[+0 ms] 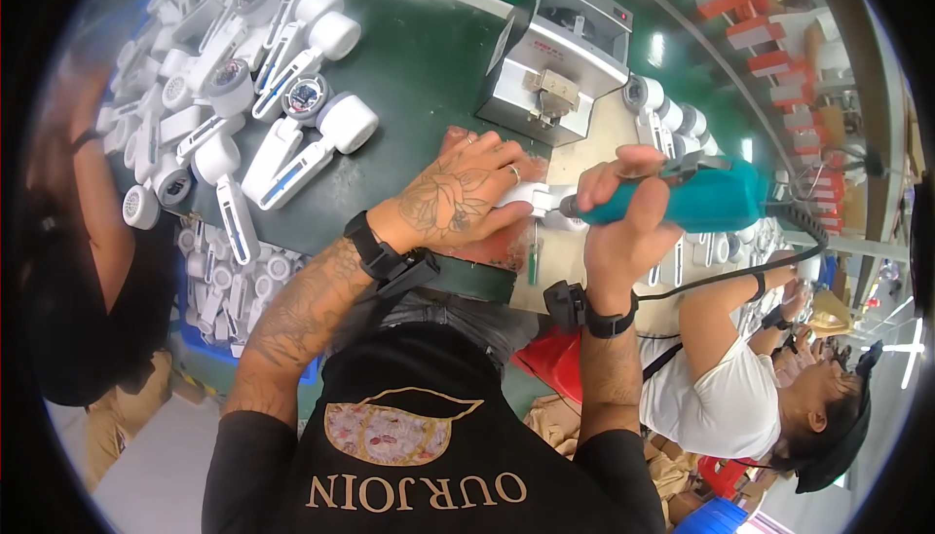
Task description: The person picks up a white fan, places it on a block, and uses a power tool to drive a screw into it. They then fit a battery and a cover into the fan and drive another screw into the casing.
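The left hand (466,188) is placed in front of the grey machine (553,61), above a reddish mat (502,247), with its fingers closed on a white part (529,197). The white part is located directly in front of the grey machine, on the side nearer the person. A teal power driver (696,201) is grasped in the right hand (628,232), to the front right of the grey machine, and its nose is directed leftward at the white part; whether the bit is seated cannot be told. White fan-like units (349,123) are heaped to the left of the grey machine on the green table (429,66). The step in hand is judged to be the driving of a fastener. For the next move, the white part should be held firmly, the driver aligned with its fastening point, and light, even pressure applied.
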`<action>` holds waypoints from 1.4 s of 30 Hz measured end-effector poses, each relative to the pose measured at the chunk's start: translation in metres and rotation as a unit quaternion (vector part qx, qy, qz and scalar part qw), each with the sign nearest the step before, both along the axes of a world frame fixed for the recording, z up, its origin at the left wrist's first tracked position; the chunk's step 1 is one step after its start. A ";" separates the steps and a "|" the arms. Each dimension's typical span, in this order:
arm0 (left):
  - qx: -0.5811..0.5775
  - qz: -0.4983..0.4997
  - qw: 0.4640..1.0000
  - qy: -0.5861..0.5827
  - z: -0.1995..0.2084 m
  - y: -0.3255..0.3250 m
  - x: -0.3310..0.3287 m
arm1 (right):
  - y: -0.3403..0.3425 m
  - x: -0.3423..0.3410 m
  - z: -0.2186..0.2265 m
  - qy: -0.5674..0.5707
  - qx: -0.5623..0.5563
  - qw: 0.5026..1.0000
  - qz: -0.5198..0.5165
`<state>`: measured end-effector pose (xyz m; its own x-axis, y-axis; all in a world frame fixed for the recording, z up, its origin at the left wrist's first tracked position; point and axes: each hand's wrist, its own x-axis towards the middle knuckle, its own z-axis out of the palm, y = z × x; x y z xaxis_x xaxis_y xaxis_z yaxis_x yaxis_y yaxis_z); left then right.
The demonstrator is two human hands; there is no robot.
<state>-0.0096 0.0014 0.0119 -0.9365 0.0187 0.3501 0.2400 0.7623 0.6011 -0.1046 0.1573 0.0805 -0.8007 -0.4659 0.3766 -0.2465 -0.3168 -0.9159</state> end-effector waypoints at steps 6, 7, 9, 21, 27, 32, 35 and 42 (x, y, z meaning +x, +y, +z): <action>0.007 0.003 1.000 -0.017 0.000 0.001 0.004 | 0.006 0.006 -0.014 -0.049 -0.031 0.998 0.000; 0.007 0.004 1.000 -0.018 -0.001 0.002 0.005 | 0.007 0.006 -0.015 -0.050 -0.030 0.998 0.001; -0.002 0.002 1.000 -0.024 -0.002 0.003 0.007 | 0.008 0.008 -0.018 -0.017 0.006 1.000 -0.008; 0.001 0.002 1.000 0.003 0.004 0.001 -0.008 | 0.003 -0.004 -0.027 -0.026 -0.031 0.999 0.028; -0.006 -0.019 0.999 0.051 0.011 0.000 -0.002 | 0.010 0.006 -0.034 -0.080 -0.035 0.996 -0.012; -0.166 0.007 0.983 0.080 0.011 0.014 0.040 | 0.027 0.033 -0.017 -0.090 -0.129 0.988 -0.006; -0.040 0.051 0.998 0.006 0.024 0.012 0.067 | 0.055 0.048 -0.001 -0.094 -0.156 0.981 -0.069; 0.558 0.363 0.703 0.249 0.034 -0.116 0.112 | 0.076 0.063 -0.020 -0.048 -0.091 0.993 -0.050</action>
